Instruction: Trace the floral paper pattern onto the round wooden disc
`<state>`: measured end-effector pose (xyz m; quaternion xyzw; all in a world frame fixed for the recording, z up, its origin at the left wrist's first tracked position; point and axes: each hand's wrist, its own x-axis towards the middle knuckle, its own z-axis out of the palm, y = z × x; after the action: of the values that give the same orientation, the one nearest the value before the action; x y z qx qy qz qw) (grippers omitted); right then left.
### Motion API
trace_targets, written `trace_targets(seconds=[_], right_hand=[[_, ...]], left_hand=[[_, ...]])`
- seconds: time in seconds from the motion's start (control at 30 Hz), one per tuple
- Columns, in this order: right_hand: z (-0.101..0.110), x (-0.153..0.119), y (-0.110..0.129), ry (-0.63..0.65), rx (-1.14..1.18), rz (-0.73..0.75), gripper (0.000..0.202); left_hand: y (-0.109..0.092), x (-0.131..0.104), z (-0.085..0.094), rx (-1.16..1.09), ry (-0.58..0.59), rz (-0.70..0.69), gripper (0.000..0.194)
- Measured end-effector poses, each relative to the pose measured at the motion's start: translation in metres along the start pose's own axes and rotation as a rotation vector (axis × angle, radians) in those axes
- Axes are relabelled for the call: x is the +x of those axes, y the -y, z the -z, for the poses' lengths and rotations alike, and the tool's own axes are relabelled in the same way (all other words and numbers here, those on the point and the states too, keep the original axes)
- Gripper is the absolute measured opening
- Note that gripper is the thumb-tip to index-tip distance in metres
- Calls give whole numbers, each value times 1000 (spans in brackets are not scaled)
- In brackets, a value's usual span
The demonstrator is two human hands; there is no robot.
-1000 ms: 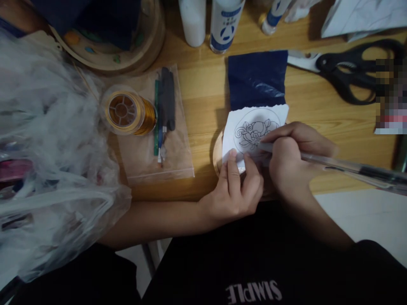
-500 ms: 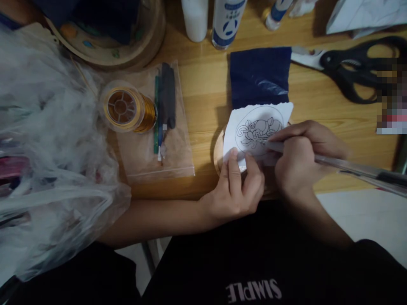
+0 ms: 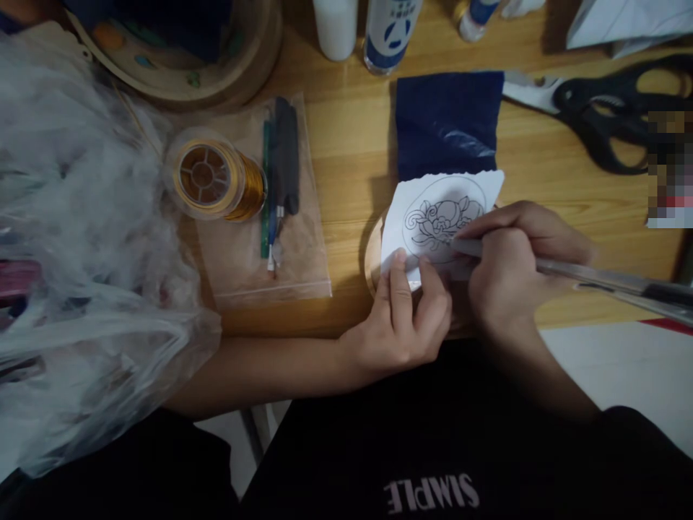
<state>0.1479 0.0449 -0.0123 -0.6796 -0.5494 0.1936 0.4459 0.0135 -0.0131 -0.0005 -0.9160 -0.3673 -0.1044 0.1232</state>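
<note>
My right hand [image 3: 512, 274] is closed around a pen [image 3: 590, 273], its tip at the lower right of a flower drawing on white paper [image 3: 394, 209]. The drawing has an oval outline around it. My left hand [image 3: 408, 310] rests on the paper's lower edge, thumb and fingers stretched out and pressing it down. Under the paper lies a round wooden piece [image 3: 372, 260], mostly hidden, its edge showing at the left. A dark blue sheet [image 3: 447, 123] sticks out beyond the paper's torn far edge.
Black-handled scissors [image 3: 595, 108] lie at the right. Left stand a spool of golden wire [image 3: 246, 184] and a zip bag [image 3: 232, 274] with brushes and tools on it. A large plastic bag [image 3: 97, 238] fills the far left. Bottles [image 3: 390, 36] and a wooden tub [image 3: 260, 65] stand behind.
The view has shifted slightly, so the table things sit a little higher in the picture. Both hands keep their places on the paper and pen; the pen's tip has barely moved.
</note>
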Motion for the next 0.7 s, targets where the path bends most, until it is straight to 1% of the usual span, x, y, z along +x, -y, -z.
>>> trace_targets(seconds=[0.07, 0.17, 0.27, 0.4, 0.57, 0.63, 0.7], right_hand=[[0, 0, 0, 16, 11, -4, 30], [2, 1, 1, 57, 5, -24, 29], [2, 0, 1, 38, 20, -40, 27], [-1, 0, 1, 20, 35, -54, 28], [-2, 1, 3, 10, 27, 7, 28], [-1, 1, 3, 19, 12, -8, 29], [0, 1, 3, 20, 6, -53, 29]], left_hand=[[0, 1, 1, -19, 1, 5, 41], [1, 2, 2, 30, -4, 0, 38], [0, 2, 1, 88, -14, -3, 37], [0, 1, 1, 73, -12, -2, 37], [1, 1, 1, 47, 10, -3, 36], [1, 1, 2, 69, 0, -8, 36], [2, 2, 2, 81, -11, -8, 35]])
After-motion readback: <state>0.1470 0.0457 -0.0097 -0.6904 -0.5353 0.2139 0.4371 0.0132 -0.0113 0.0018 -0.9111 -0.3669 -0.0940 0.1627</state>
